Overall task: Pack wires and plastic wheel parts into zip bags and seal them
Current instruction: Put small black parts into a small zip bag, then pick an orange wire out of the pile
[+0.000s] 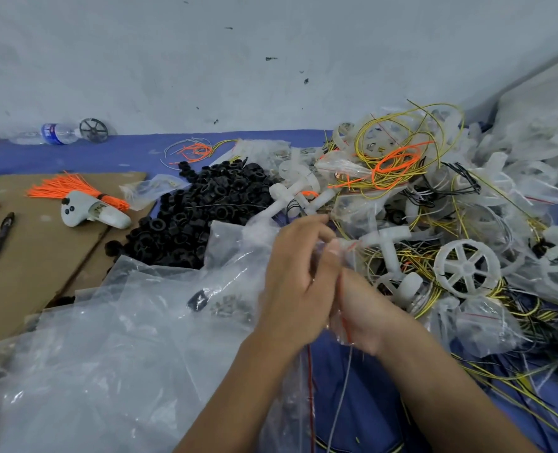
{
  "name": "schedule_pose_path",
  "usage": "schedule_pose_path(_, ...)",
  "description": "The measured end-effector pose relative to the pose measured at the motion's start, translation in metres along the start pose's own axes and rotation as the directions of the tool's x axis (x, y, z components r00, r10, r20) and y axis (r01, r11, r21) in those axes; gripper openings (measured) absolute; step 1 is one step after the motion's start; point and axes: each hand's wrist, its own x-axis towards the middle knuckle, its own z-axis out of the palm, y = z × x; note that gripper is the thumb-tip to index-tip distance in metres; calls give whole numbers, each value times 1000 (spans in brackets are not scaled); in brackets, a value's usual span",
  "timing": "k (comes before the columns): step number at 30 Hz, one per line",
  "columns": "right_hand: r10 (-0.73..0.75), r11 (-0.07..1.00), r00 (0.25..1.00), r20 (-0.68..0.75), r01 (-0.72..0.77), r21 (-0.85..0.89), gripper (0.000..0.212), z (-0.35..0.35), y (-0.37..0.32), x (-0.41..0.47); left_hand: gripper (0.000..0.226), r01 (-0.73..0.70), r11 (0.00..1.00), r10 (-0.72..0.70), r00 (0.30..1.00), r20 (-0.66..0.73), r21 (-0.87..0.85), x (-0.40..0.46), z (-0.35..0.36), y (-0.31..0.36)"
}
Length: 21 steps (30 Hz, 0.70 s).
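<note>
Blue cloth covers the floor by a pale wall. Both hands meet in the middle. The left hand and right hand pinch a small clear bag between them, with a red wire hanging down at six o'clock. That bag looks thin, soft and slippery, so hold it by its top edge. White wheels sit at three o'clock. Black rings pile up at ten o'clock.
</note>
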Motion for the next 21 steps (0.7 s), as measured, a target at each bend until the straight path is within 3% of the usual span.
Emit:
schedule_pose_path(1, -126, 939, 987, -103, 85, -334, 27, -2, 1, 1, 23, 61, 997, -60, 998, -17, 42, -1, 1, -6)
schedule_pose_path(2, -320, 745, 933, -166, 140, -652, 27, -5, 1, 2, 26, 129, 989, -128, 992, -17, 68, -1, 1, -14)
schedule_pose_path(3, -500, 487, 853, -151, 132, -863, 26, -9, -1, 2, 30, 203, 976, -203, 979, 1, 78, -1, 1, -21)
schedule_pose_path(4, -609, 273, 787, -101, 89, -958, 21, -11, -3, 2, 33, 269, 959, -272, 962, 23, 93, 0, 1, -27)
schedule_pose_path(5, -671, 153, 738, -72, 43, -987, 16, -12, -7, -1, 36, 307, 943, -314, 949, 37, 132, 2, 1, -34)
schedule_pose_path(9, -840, -62, 535, -89, -258, -964, 15, -20, -25, -15, 43, 281, 904, -309, 950, 40, 322, 10, 2, -48)
schedule_pose_path(12, -775, -60, 589, -231, -432, -900, 22, -33, -35, -24, 60, 306, 875, -329, 944, -2, 374, 9, 3, -50)
schedule_pose_path(14, -640, -12, 667, -382, -505, -863, 26, -39, -38, -28, 58, 284, 886, -286, 957, -49, 367, 7, 3, -47)
schedule_pose_path(17, -505, -8, 734, -454, -530, -848, 24, -43, -40, -30, 49, 190, 892, -146, 980, -137, 411, 6, 4, -39)
schedule_pose_path(19, -558, 49, 701, -444, -507, -861, 23, -44, -41, -29, 43, 147, 901, -84, 982, -169, 407, 6, 2, -34)
schedule_pose_path(21, -692, 139, 596, -407, -444, -885, 25, -46, -41, -26, 39, 131, 914, -80, 986, -146, 384, 6, 0, -30)
